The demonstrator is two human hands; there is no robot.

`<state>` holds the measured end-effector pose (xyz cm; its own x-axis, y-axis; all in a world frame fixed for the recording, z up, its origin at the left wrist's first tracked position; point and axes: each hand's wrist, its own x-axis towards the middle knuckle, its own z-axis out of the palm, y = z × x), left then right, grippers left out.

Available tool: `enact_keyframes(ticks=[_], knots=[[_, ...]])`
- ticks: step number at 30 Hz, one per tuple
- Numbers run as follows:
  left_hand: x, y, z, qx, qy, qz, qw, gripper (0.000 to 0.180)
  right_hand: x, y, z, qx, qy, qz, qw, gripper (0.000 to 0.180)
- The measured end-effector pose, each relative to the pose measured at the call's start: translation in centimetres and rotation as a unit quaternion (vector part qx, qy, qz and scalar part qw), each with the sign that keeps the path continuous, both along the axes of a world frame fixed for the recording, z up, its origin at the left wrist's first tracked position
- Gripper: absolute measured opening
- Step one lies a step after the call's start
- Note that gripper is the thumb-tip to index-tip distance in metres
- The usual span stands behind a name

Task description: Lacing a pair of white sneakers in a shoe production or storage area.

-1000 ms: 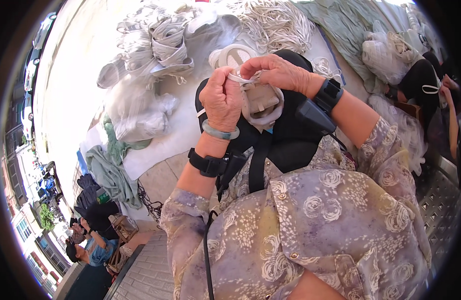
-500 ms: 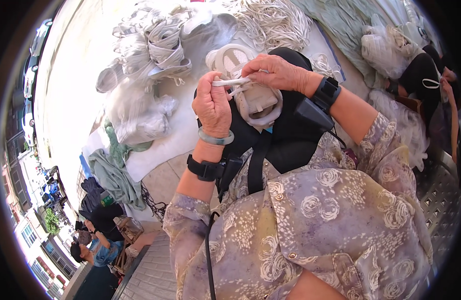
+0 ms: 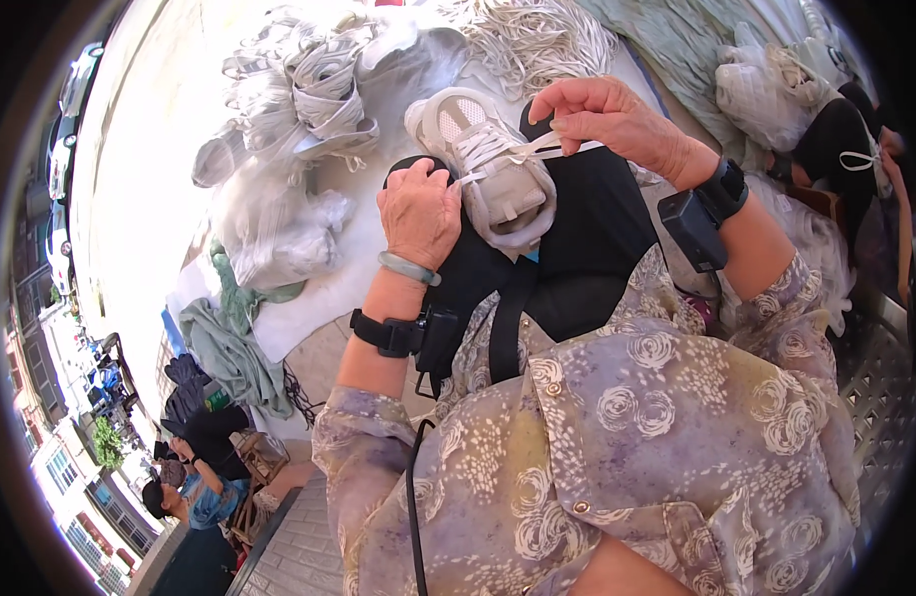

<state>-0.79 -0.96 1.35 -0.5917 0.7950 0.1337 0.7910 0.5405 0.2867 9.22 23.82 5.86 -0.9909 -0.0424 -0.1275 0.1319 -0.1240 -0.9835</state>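
A pale beige and white sneaker (image 3: 506,191) rests on my lap between my thighs, its heel opening toward me. White shoelaces (image 3: 490,151) cross its tongue. My right hand (image 3: 617,121) pinches one lace end and holds it taut, out to the right of the shoe. On the other side, my left hand (image 3: 418,213) is closed around the opposite lace end, close against the shoe's left edge. Its fingertips are partly hidden by the back of the hand. The laces meet over the middle of the tongue.
Ahead lie a heap of pale shoes (image 3: 314,84), a big pile of loose white laces (image 3: 547,45) and clear plastic bags (image 3: 279,223). Green cloth (image 3: 229,343) lies at left. Another person (image 3: 195,492) sits at the lower left; another's dark-clothed leg (image 3: 840,144) shows at right.
My hands have moved apart, the right one up and to the right, the left one slightly down. The lace, held between both hands before, is now pulled out to both sides.
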Motion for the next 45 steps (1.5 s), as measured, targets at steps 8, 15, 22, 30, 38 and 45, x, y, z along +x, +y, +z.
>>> enact_keyframes(ticks=[8, 15, 22, 30, 38, 45], knots=[[-1.1, -0.5, 0.0, 0.011, 0.011, -0.007, 1.000, 0.007, 0.5, 0.3, -1.4, 0.174, -0.009, -0.032, 0.984, 0.015], [-1.9, -5.2, 1.9, 0.045, 0.129, -0.040, 0.990, 0.007, 0.0, -2.9, -3.3, 0.488, 0.121, -0.082, 0.861, 0.018], [-2.5, -11.2, 2.3, 0.010, 0.218, 0.035, 0.975, 0.007, -2.7, -6.4, -4.6, 0.591, 0.156, 0.027, 0.791, 0.017], [-0.9, -14.0, 2.0, 0.001, 0.215, 0.049, 0.975, 0.008, -2.6, -7.1, -4.6, 0.628, 0.180, 0.023, 0.757, 0.023], [-1.5, -18.0, 2.2, -0.038, 0.245, 0.136, 0.959, 0.007, -2.6, -7.3, -5.7, 0.494, 0.177, -0.118, 0.843, 0.026], [0.3, -17.5, 1.5, -0.156, 0.189, 0.107, 0.964, 0.020, 0.6, -5.0, -4.5, 0.508, 0.164, -0.144, 0.833, 0.021]])
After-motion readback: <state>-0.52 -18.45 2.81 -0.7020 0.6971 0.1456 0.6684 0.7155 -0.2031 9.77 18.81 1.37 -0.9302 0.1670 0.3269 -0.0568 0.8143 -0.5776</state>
